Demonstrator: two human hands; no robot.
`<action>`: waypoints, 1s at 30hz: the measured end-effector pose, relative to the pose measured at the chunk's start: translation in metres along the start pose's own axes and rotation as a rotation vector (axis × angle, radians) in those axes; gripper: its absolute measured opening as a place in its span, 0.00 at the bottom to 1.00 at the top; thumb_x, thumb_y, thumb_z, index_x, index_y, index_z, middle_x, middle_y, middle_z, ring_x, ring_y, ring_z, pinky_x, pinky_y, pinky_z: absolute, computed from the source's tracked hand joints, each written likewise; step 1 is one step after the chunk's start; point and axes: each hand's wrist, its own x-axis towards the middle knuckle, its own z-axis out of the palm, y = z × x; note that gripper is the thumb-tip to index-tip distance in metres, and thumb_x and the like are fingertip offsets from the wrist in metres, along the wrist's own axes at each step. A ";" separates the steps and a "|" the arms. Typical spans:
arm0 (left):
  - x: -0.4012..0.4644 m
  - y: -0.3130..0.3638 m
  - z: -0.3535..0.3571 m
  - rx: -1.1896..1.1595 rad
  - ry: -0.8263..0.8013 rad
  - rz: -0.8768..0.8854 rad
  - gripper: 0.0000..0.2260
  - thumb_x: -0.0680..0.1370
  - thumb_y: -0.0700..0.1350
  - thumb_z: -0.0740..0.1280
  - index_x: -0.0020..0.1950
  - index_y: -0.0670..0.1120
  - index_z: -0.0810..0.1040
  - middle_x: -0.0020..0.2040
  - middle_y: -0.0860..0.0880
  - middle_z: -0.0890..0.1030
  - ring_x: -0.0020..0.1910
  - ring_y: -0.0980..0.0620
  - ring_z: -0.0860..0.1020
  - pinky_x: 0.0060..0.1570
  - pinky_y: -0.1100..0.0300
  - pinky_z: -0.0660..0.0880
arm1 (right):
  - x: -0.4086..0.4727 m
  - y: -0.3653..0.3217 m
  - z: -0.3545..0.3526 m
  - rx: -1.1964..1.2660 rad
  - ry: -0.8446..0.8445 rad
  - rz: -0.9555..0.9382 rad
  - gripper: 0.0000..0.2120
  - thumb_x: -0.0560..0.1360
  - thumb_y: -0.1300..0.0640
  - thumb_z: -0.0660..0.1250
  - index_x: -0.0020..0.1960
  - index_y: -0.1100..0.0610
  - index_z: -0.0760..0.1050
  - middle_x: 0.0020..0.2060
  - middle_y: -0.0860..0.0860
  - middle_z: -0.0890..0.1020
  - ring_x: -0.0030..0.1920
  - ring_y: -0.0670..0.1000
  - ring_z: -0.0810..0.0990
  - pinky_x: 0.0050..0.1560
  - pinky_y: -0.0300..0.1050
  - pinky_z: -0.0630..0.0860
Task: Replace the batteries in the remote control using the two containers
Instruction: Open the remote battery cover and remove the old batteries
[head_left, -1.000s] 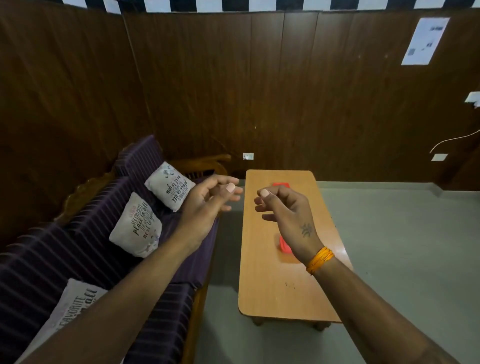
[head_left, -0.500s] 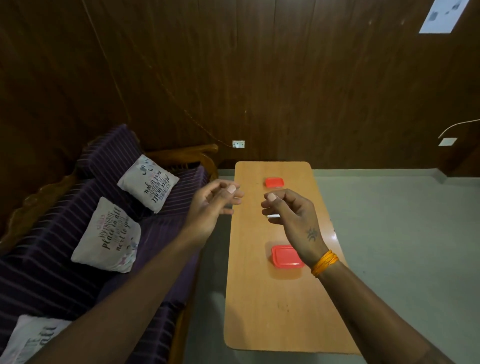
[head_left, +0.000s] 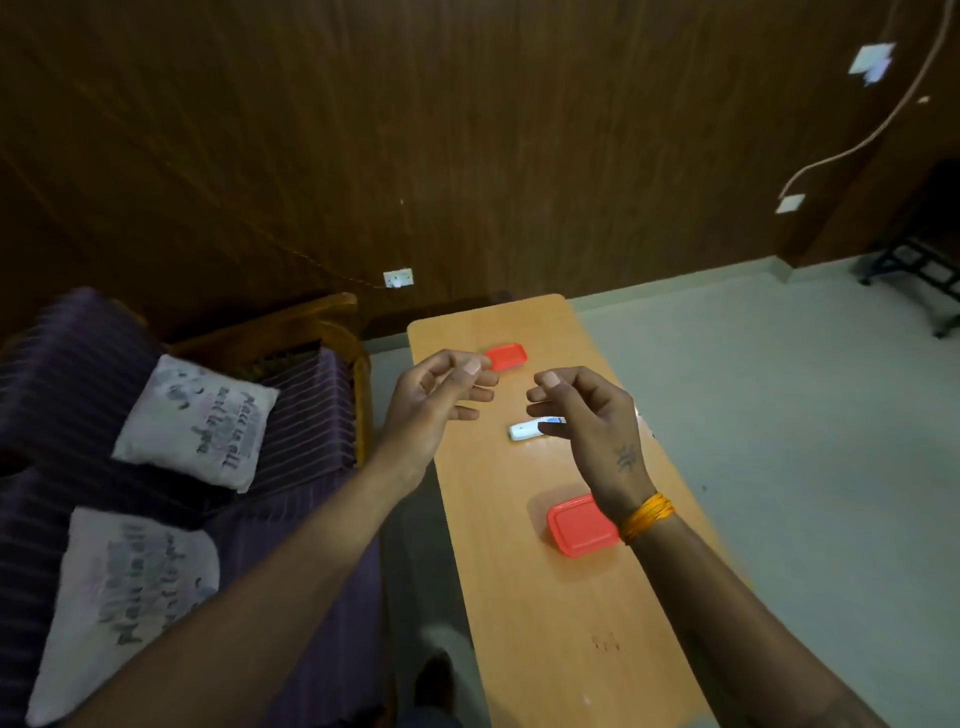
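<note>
A white remote control lies across the middle of the long wooden table, partly hidden by my right hand. One red-lidded container sits at the table's far end. A second, larger red-lidded container sits nearer, just under my right wrist. My left hand hovers above the table's left edge, fingers loosely curled and holding nothing. My right hand hovers above the remote, fingers also loosely curled and empty. Both hands are raised off the table.
A purple striped sofa with printed white cushions runs along the table's left side. Dark wood panelling stands behind. Pale floor lies to the right, with a dark metal frame at the far right.
The view has tipped down and drawn closer to the table, so both containers and the white remote have come into sight. Both hands stay raised, loosely curled and empty.
</note>
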 end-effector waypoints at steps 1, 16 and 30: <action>0.011 -0.003 -0.006 -0.003 -0.028 -0.013 0.17 0.80 0.56 0.66 0.59 0.45 0.84 0.53 0.50 0.89 0.54 0.48 0.87 0.57 0.44 0.83 | 0.006 0.000 0.009 0.005 0.031 0.013 0.12 0.85 0.51 0.66 0.52 0.57 0.84 0.46 0.53 0.87 0.49 0.54 0.87 0.52 0.60 0.85; 0.078 -0.026 -0.022 -0.004 -0.239 -0.056 0.17 0.80 0.55 0.66 0.60 0.44 0.84 0.54 0.48 0.88 0.54 0.47 0.87 0.54 0.46 0.83 | 0.024 0.017 0.035 0.030 0.261 0.146 0.07 0.84 0.57 0.67 0.53 0.58 0.84 0.48 0.55 0.88 0.48 0.55 0.88 0.54 0.64 0.83; 0.153 -0.034 0.016 0.016 -0.384 -0.053 0.11 0.85 0.50 0.66 0.59 0.46 0.84 0.54 0.50 0.88 0.54 0.50 0.87 0.57 0.45 0.84 | 0.080 0.028 0.014 -0.031 0.399 0.114 0.07 0.84 0.58 0.66 0.54 0.56 0.83 0.46 0.52 0.88 0.47 0.52 0.88 0.48 0.53 0.85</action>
